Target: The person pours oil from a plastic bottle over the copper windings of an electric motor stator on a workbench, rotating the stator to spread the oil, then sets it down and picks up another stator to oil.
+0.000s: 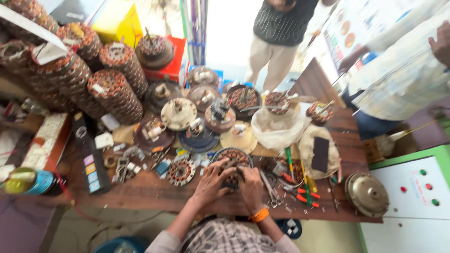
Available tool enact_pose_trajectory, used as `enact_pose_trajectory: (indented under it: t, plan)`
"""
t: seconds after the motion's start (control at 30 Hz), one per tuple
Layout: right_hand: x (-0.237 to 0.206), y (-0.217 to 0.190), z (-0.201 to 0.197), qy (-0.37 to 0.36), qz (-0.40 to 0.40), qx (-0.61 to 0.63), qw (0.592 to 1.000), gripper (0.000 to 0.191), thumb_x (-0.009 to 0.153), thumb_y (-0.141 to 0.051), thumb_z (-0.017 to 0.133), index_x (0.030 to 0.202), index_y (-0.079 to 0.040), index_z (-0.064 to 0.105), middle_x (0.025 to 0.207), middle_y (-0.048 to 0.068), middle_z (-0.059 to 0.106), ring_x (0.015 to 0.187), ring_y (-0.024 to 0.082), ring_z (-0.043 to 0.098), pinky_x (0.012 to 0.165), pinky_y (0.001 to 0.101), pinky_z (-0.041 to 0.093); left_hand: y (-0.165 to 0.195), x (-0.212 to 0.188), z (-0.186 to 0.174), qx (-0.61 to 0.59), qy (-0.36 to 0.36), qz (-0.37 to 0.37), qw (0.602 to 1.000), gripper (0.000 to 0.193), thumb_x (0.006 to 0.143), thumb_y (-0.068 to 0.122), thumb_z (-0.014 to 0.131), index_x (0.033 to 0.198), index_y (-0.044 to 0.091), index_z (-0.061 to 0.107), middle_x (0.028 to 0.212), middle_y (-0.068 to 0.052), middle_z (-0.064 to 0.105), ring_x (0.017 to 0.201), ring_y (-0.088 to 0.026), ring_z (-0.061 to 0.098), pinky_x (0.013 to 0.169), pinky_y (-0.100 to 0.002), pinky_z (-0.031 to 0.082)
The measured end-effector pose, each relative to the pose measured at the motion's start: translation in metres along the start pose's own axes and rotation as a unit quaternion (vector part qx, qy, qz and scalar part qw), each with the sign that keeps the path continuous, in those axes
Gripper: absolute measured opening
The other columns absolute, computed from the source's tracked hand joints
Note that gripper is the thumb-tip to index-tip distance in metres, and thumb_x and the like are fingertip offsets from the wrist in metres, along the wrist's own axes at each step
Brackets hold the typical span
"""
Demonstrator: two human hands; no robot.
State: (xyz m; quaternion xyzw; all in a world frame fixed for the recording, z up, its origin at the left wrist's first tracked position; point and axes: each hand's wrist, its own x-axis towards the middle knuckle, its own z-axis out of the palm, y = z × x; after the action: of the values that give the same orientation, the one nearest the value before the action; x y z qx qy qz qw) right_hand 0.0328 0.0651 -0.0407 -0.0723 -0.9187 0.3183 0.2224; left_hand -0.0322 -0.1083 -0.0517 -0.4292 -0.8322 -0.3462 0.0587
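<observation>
1. Stator (233,165), round and wound with copper coils, sits on the wooden workbench (154,192) close to its near edge, directly in front of me.
2. My left hand (212,182) presses on its left side, fingers curled over the windings; my right hand (251,183) grips the right side the same way, an orange band (259,215) at that wrist.
3. Just left lies a smaller stator (181,171); to the right, scissors (272,192) and red-handled tools (304,193) lie scattered.
4. Behind, motor covers (178,114) and a crumpled plastic bag (277,129) crowd the bench; stacked stators (115,96) tower at far left.
5. A metal housing (367,194) rests at the bench's right end, and two people stand beyond.
</observation>
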Motion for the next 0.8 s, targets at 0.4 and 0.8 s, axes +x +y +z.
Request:
enact_pose_trajectory:
  t: [0.4, 0.8]
  plan:
    - [-0.003, -0.007, 0.001, 0.123, -0.033, -0.081, 0.989, 0.018, 0.078, -0.013, 0.076, 0.094, -0.007, 0.072, 0.098, 0.011, 0.066, 0.094, 0.032, 0.059, 0.082, 0.0441, 0.048, 0.015, 0.002, 0.006, 0.024, 0.004, -0.057, 0.998, 0.095, 0.061, 0.033, 0.095, 0.143, 0.022, 0.049, 0.15, -0.009, 0.04, 0.141, -0.031, 0.035, 0.108, -0.048, 0.03]
    - [0.005, 0.017, -0.008, -0.03, -0.004, 0.0, 1.0, 0.012, 0.088, -0.011, 0.072, 0.098, -0.006, 0.068, 0.099, 0.01, 0.065, 0.089, 0.034, 0.068, 0.073, 0.045, 0.053, 0.01, 0.006, 0.019, 0.074, 0.006, -0.015, 0.997, 0.097, 0.065, 0.035, 0.09, 0.15, 0.024, 0.047, 0.15, -0.011, 0.039, 0.143, -0.032, 0.033, 0.105, -0.048, 0.032]
